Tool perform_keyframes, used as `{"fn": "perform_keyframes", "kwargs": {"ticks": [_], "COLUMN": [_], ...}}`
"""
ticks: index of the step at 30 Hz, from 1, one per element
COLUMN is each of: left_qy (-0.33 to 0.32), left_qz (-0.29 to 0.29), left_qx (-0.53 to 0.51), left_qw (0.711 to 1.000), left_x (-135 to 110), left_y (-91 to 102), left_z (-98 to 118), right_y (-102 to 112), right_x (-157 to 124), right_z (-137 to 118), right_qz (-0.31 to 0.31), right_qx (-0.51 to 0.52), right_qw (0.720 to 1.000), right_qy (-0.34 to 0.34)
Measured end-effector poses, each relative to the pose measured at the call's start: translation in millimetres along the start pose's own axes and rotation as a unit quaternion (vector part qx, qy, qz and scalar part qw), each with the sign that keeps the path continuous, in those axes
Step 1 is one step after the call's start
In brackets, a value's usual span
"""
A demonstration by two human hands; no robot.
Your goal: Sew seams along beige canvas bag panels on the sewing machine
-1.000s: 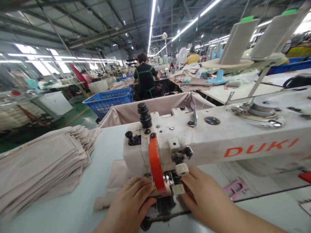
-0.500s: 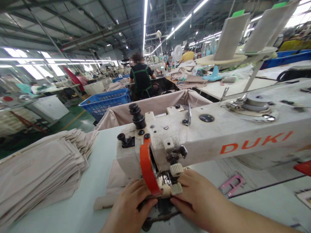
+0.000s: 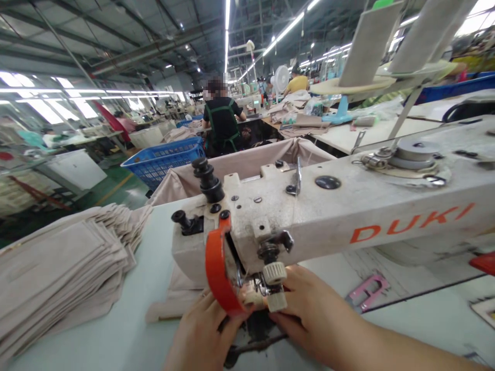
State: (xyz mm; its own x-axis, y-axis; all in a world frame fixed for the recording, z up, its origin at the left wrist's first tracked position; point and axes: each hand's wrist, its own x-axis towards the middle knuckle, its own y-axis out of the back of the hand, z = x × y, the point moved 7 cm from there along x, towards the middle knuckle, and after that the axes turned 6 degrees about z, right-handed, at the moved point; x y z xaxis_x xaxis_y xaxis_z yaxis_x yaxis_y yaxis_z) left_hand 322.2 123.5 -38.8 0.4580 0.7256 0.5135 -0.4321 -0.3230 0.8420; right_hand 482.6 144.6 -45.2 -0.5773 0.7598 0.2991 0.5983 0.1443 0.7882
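Observation:
A white sewing machine [image 3: 301,206] with an orange guard [image 3: 218,268] stands in front of me. A beige fabric piece [image 3: 174,304] lies under its head, running left past my hand. My left hand [image 3: 204,324] is closed on the near edge of this fabric, left of the needle area, thumb against fingers. Across the needle area, my right hand [image 3: 309,304] pinches the fabric's other side, its fingertips partly hidden behind the tension knob [image 3: 274,273]. The needle itself is hidden behind the guard and knobs.
A stack of beige fabric pieces [image 3: 77,268] lies at the left. Pink thread snips [image 3: 369,293] rest on the table at the right. Behind the machine are a cloth-lined bin [image 3: 240,159], a blue basket [image 3: 166,159], thread cones [image 3: 371,46] and a seated person [image 3: 222,118].
My view has shifted slightly, so the machine head appears further left. Both hands stay by the needle area on the fabric, with little visible movement.

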Motion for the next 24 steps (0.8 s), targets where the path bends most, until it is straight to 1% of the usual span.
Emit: {"fn": "perform_keyframes", "kwargs": {"ticks": [2,4,6,8,11,12,14,17,19,22,24], "left_qy": [-0.012,-0.004,0.000,-0.013,-0.038,-0.048,-0.061,-0.033,-0.025,-0.049,-0.057], "left_qz": [-0.015,-0.037,-0.046,-0.036,0.005,0.016,0.026,0.019,0.019,0.037,0.037], "left_qx": [-0.006,-0.015,-0.026,-0.034,-0.054,-0.064,-0.081,-0.092,-0.086,-0.086,-0.094], "left_qw": [1.000,0.999,0.999,0.999,0.998,0.997,0.995,0.995,0.996,0.994,0.993], "left_x": [-2.3,-5.0,-6.0,-3.3,6.0,9.0,13.0,13.1,11.0,9.5,10.4], "left_y": [-3.0,-7.1,-8.7,-6.8,-0.1,1.6,2.8,1.4,2.1,6.1,5.9], "left_z": [0.4,-0.8,0.0,5.3,16.8,20.8,25.8,21.3,17.7,19.7,22.3], "right_y": [-0.4,0.8,2.0,1.9,1.0,-0.6,-5.6,-9.6,-6.5,-1.6,-1.5], "right_x": [0.0,0.0,0.0,-0.3,-0.8,-0.9,-0.8,-0.9,-1.1,-2.6,-3.5], "right_z": [0.0,-0.6,-2.0,-2.6,0.6,0.0,-4.2,-10.4,-12.1,-15.3,-15.5], "right_qz": [-0.001,0.000,-0.002,-0.003,0.029,0.038,0.045,0.048,0.066,0.095,0.107], "right_qx": [-0.005,-0.006,-0.002,0.004,0.012,0.014,0.011,0.019,0.042,0.061,0.061], "right_qw": [1.000,1.000,1.000,1.000,0.999,0.998,0.999,0.998,0.995,0.991,0.989], "right_qy": [0.001,0.001,0.000,-0.009,-0.045,-0.041,-0.005,0.048,0.059,0.079,0.083]}}
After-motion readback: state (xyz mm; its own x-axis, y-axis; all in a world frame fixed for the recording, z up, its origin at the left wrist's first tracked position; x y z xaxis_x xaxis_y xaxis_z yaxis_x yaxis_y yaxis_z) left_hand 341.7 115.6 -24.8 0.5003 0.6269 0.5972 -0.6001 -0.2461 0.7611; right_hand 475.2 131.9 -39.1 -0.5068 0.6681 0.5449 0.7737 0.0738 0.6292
